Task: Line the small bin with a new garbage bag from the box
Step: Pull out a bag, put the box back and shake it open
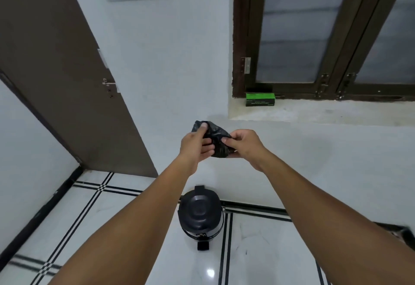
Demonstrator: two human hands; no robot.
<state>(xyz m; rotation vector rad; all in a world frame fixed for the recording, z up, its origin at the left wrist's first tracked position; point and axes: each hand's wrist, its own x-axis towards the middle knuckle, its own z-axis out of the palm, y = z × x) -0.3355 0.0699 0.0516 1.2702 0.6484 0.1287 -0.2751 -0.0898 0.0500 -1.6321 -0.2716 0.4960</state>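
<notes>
Black plastic, folded into a tight wad: the bag [214, 139] is held in the air in front of the wall, above the bin [200, 214], which stands on the floor with its lid shut. The left hand [197, 144] pinches the bag's upper left corner with thumb on top; the right hand [242, 143] grips its right edge with curled fingers. Both arms reach forward, wrists turned inward toward each other. To unfold it well, I would find a free edge, pull the hands apart, then shake the film open before lifting the lid. The green box [260, 99] sits on the window sill, well apart.
</notes>
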